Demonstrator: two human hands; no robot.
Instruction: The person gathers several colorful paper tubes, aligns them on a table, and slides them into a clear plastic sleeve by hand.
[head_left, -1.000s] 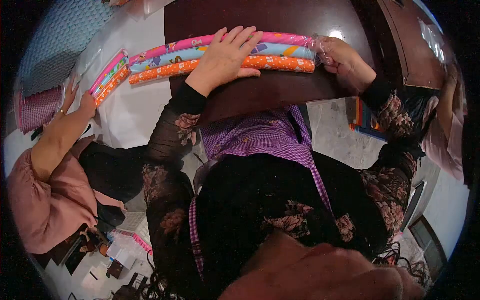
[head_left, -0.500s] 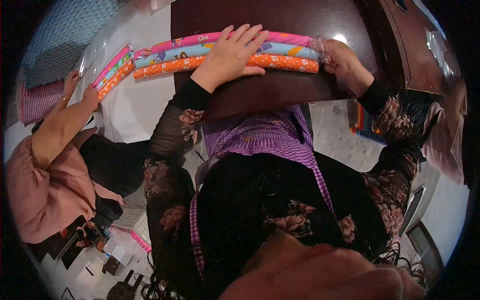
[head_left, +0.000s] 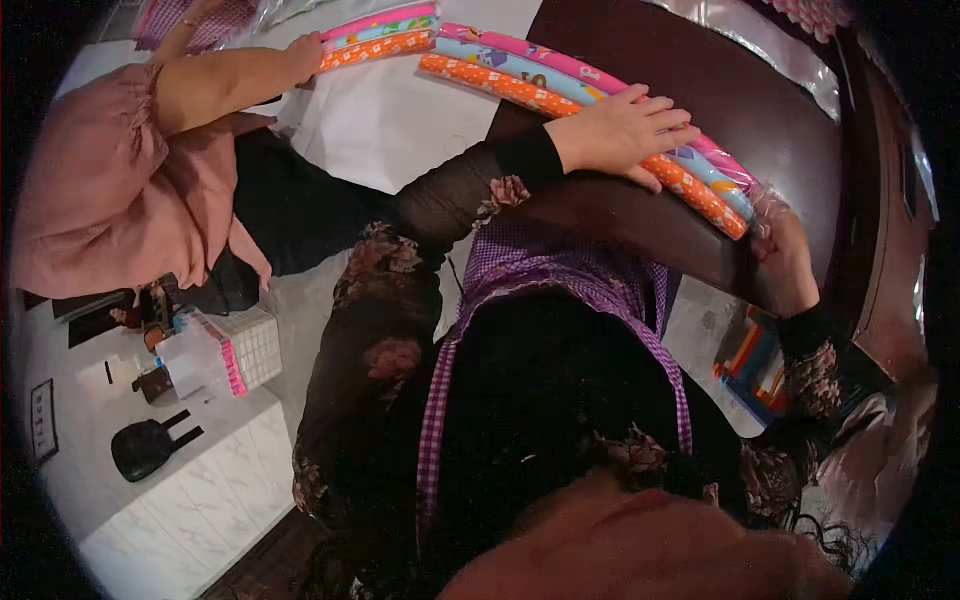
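Note:
Three patterned paper rolls lie side by side across the table: a pink roll (head_left: pixel 590 73), a light blue roll (head_left: pixel 495 66) and an orange roll (head_left: pixel 500 88) with white figures. My left hand (head_left: pixel 622 132) rests flat over the rolls, fingers stretched out and palm down. At their right end, my right hand (head_left: pixel 788 262) is closed on the bunched clear plastic wrap (head_left: pixel 768 205) that extends past the roll ends. Its fingertips are partly hidden.
To the left, a co-worker's hand (head_left: pixel 306 60) holds a similar set of rolls (head_left: pixel 385 38). The dark tabletop (head_left: pixel 770 110) meets a white surface (head_left: pixel 390 125). Clear plastic (head_left: pixel 770 45) lies along the far edge. A blue and orange item (head_left: pixel 750 365) is below the table.
My view has turned, so the table and rolls now slant down to the right. My left hand stays flat on the rolls and my right hand keeps hold of the plastic wrap.

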